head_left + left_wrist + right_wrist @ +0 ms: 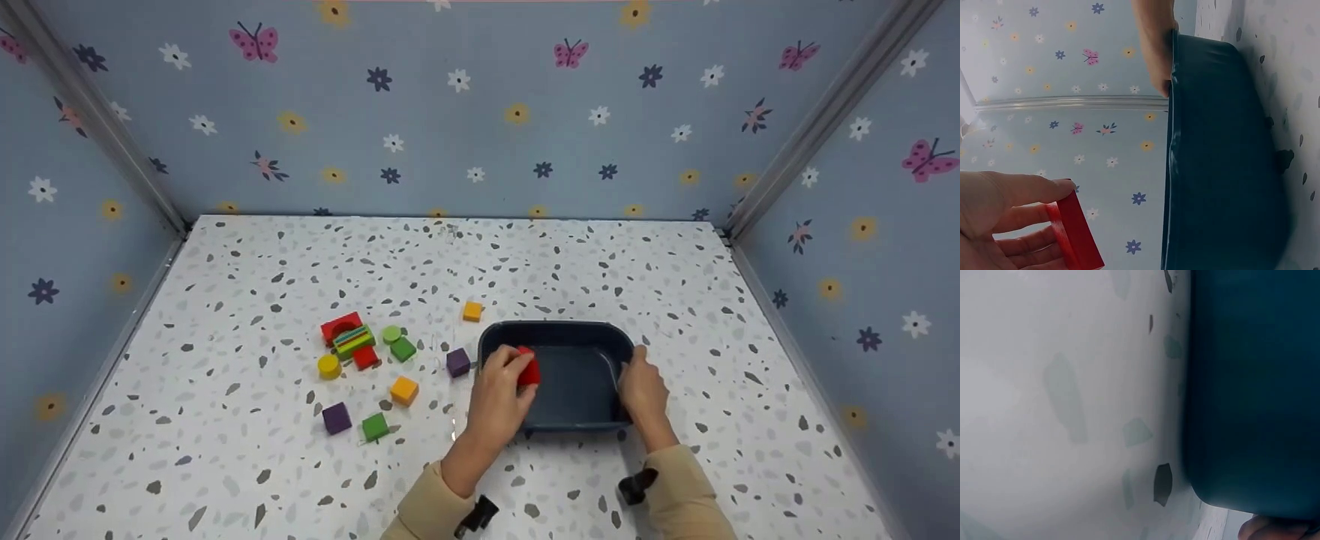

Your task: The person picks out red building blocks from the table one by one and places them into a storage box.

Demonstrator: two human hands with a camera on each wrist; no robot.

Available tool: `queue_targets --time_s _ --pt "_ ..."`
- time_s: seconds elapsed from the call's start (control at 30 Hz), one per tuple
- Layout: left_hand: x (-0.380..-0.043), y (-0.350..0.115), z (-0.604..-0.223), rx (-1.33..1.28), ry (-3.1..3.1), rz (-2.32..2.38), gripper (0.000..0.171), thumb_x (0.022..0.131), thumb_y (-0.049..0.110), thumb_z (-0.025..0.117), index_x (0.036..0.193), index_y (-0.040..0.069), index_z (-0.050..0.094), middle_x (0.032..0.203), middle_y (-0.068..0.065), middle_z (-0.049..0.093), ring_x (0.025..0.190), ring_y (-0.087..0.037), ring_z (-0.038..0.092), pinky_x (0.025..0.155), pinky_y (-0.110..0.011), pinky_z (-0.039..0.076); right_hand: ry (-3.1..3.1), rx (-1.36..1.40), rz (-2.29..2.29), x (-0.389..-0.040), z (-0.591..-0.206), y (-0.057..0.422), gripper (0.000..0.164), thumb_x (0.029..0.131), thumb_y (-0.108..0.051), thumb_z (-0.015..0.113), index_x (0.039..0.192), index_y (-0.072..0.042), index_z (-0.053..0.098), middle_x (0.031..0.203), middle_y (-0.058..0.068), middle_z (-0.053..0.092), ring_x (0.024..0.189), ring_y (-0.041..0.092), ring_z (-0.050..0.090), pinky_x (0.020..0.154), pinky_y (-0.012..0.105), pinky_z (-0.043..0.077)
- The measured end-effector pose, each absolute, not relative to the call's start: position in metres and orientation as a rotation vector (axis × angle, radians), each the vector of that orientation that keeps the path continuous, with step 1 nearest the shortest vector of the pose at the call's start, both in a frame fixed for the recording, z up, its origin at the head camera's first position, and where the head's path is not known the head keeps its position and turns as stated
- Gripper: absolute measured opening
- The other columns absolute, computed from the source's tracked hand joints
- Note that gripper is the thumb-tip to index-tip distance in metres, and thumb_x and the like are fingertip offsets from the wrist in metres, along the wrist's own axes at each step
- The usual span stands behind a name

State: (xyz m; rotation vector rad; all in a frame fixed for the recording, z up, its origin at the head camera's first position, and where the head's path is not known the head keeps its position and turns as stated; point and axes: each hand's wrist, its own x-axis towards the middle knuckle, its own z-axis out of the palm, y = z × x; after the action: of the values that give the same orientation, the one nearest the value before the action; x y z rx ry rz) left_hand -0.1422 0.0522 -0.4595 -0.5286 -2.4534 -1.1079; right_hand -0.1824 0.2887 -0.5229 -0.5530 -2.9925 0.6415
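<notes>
My left hand [496, 396] pinches a red block [529, 369] between thumb and fingers, over the left part of a dark blue basin [574, 429]. In the left wrist view the red block [1076, 229] looks flat and rectangular, held apart from the basin's wall [1224, 157]. My right hand [643, 388] grips the basin's right rim, thumb and fingers on either side of the wall. The right wrist view shows the basin's outer side [1252, 394] close up, with a few fingertips [1275, 529] at its lower corner. Inside the basin, the visible floor is bare.
Left of the basin lie a purple cube [458, 363], an orange cube [404, 391], a green cube [375, 427] and another purple cube [337, 418]. Farther left, a red arch [341, 327], a yellow cylinder [328, 367] and several other blocks cluster. A small orange block [472, 311] sits behind.
</notes>
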Motion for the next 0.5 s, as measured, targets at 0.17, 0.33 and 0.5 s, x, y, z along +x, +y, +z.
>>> queue_targets --time_s 0.17,0.33,0.5 --pt "-0.146 0.06 -0.464 -0.542 -2.484 -1.07 0.033 0.066 0.005 0.077 0.098 0.003 0.067 0.094 -0.008 0.057 0.087 -0.021 0.056 0.074 -0.029 0.047 -2.991 -0.545 0.64 -0.182 -0.522 0.289 0.024 0.093 -0.012 0.041 0.112 0.002 0.037 0.093 0.034 0.056 0.079 0.046 0.057 0.062 0.055 0.044" --pt "-0.149 0.068 -0.467 -0.555 -2.519 -1.079 0.032 0.067 0.006 0.077 0.097 0.003 0.067 0.091 -0.008 0.057 0.085 -0.02 0.056 0.072 -0.027 0.048 -2.997 -0.549 0.633 -0.182 -0.521 0.289 0.025 0.093 -0.013 0.042 0.112 0.003 0.037 0.092 0.034 0.056 0.079 0.046 0.057 0.061 0.054 0.044" --pt "-0.151 0.076 -0.474 -0.561 -2.554 -1.009 0.032 0.065 0.007 0.079 0.095 0.003 0.068 0.088 -0.007 0.056 0.084 -0.019 0.056 0.071 -0.027 0.049 -2.991 -0.542 0.62 -0.182 -0.522 0.289 0.023 0.092 -0.012 0.043 0.109 0.003 0.037 0.09 0.035 0.056 0.077 0.046 0.057 0.059 0.054 0.044"
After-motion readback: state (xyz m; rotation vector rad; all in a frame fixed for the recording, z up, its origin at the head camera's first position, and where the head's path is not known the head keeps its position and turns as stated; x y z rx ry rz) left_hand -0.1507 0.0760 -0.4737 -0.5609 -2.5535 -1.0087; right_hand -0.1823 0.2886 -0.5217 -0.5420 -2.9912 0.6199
